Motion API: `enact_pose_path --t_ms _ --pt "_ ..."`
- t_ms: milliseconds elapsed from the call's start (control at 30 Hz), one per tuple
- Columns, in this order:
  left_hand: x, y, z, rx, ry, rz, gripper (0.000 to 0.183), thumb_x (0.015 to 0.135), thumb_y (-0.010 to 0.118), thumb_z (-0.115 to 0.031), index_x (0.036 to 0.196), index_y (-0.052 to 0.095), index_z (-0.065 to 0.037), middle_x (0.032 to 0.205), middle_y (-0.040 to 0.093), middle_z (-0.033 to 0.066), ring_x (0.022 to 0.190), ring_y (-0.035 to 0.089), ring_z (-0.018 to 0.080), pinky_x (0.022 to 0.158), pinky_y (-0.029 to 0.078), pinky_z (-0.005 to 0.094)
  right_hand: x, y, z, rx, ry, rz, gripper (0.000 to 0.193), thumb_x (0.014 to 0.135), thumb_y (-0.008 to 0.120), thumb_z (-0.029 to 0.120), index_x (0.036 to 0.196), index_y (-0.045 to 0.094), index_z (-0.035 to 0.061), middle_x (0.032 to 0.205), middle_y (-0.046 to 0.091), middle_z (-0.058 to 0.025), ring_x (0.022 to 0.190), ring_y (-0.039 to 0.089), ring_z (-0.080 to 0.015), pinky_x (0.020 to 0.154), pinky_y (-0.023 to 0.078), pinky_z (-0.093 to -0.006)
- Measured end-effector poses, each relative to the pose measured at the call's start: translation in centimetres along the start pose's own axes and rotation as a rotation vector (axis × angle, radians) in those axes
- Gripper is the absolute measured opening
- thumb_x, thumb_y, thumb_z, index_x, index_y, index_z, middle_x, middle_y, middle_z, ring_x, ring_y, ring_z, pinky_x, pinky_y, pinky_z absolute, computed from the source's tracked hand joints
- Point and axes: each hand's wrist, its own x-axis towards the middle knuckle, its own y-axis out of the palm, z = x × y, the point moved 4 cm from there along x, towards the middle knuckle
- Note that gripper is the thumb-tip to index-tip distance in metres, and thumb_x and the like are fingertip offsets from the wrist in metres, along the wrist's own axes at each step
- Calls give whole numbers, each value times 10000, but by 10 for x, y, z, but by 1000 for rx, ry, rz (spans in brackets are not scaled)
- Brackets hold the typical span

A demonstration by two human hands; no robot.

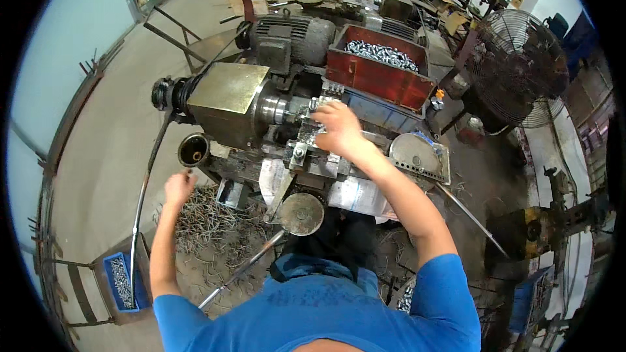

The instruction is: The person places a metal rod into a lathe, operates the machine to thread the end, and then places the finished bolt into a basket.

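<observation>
My right hand (337, 128) is over the tool slide (306, 132) of a small lathe, just right of its round metal chuck (274, 110). Its fingers are bent together at the slide; whatever they grip is hidden. Lower on the left, my left hand (179, 188) is closed, with a small dark thing at its fingertips that I cannot make out. Just above that hand is a round dark cup (193, 150) with something brownish inside. The lathe's headstock (228, 94), topped by a yellowish plate, stands between the cup and the chuck.
Behind the lathe are a motor (293, 39) and a red bin (375, 75) of small metal parts. A round metal tray (415, 154) and a caged fan (521, 65) are to the right. Metal shavings (212, 225) cover the floor; a blue bin (122, 281) stands lower left.
</observation>
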Motion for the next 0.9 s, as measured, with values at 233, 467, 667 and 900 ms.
enact_pose_path --t_ms 233,467,667,900 --pt "-78 -101 113 159 -418 -211 457 762 622 -450 963 612 -40 781 646 176 770 624 368 697 488 449 69 82 28 -171 -35 373 189 553 619 181 684 685 62 766 653 -141 897 575 -295 912 391 -345" --pt "-98 -73 23 33 -401 -114 469 677 719 -396 879 587 6 775 624 228 768 606 410 684 473 471 64 96 19 -176 -43 382 196 580 610 191 691 678 44 815 653 -156 926 577 -305 938 373 -368" --pt "-80 -72 51 -296 -302 137 343 687 706 -258 812 582 36 642 597 216 610 596 384 581 464 430 54 43 21 -322 -72 258 272 594 614 240 733 684 17 862 633 -165 959 546 -318 998 332 -405" --pt "-82 -41 70 -623 -334 10 159 748 630 -115 740 560 27 543 563 92 436 562 170 430 447 320 54 -74 -79 -368 230 -68 502 555 618 163 1045 626 55 1146 528 -214 1073 463 -366 974 365 -409"
